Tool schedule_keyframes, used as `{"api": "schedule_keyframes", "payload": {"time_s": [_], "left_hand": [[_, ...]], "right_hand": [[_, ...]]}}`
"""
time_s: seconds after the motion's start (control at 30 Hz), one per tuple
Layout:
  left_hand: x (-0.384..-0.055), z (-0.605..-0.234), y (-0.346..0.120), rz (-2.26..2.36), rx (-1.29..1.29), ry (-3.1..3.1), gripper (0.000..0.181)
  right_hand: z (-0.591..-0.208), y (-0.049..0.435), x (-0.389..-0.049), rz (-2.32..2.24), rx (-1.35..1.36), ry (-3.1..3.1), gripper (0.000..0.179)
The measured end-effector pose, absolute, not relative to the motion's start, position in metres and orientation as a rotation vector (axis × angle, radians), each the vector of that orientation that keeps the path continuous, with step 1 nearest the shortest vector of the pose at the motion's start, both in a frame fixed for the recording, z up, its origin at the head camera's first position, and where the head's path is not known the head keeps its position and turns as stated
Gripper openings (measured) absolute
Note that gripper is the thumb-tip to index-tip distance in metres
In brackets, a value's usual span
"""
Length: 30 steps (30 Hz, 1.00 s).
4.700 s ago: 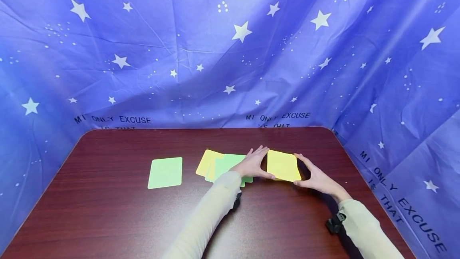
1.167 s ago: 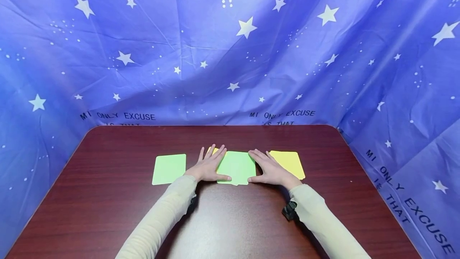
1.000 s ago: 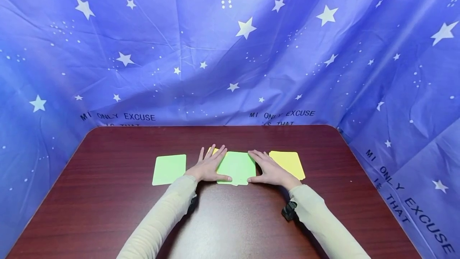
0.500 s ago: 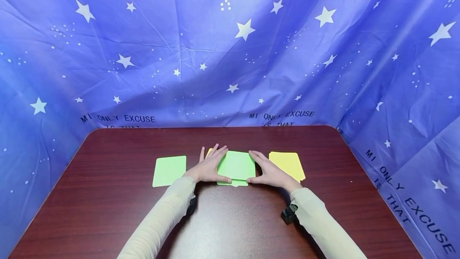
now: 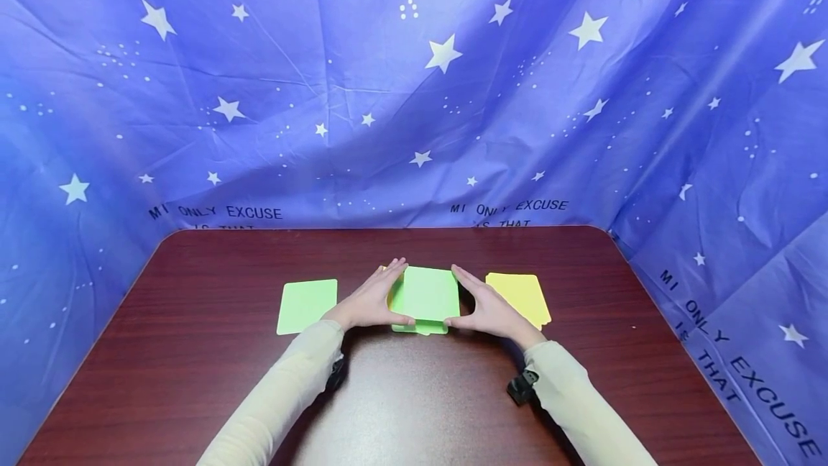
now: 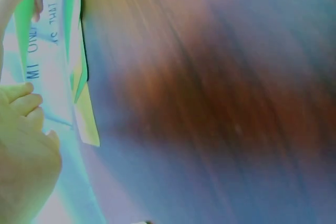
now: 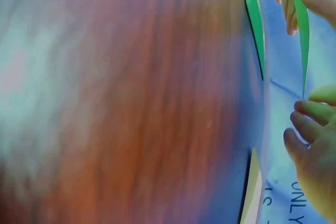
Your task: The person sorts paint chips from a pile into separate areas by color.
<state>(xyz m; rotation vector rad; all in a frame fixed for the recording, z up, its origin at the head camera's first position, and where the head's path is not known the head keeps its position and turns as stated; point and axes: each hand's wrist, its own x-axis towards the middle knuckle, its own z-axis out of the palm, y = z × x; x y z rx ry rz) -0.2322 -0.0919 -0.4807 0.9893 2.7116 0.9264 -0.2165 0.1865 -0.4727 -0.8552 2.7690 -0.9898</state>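
Observation:
A square green card [image 5: 431, 293] is raised above the table in the head view, held between both hands. My left hand [image 5: 371, 302] grips its left side, fingers at the far corner and thumb at the near one. On the opposite side, my right hand [image 5: 486, 308] holds the card the same way. Below lies a loose pile of green cards [image 5: 420, 326] with a yellow card [image 6: 87, 119] at its left, mostly hidden by my left hand in the head view. Both wrist views show a gap between the raised card [image 7: 303, 35] and the pile.
A separate green card [image 5: 307, 306] lies to the left on the dark red wooden table [image 5: 414, 408]. To the right is a slightly uneven stack of yellow cards [image 5: 520, 298]. A blue curtain with white stars [image 5: 362, 92] hangs behind the table and along its sides.
Earlier the hands held a yellow card over the right stack; then they moved left to the middle pile. Over the last second they have lifted the top green card off it.

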Motion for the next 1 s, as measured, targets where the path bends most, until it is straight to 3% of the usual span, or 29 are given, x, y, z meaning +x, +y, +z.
{"api": "schedule_keyframes", "payload": {"time_s": [0.4, 1.0], "left_hand": [[-0.225, -0.476, -0.108, 0.910, 1.002, 2.743, 0.107], [-0.214, -0.473, -0.141, 0.935, 1.005, 2.789, 0.106]], "right_hand": [[-0.467, 0.173, -0.213, -0.966, -0.794, 2.844, 0.099], [-0.466, 0.146, -0.218, -0.852, -1.031, 2.858, 0.103]]}}
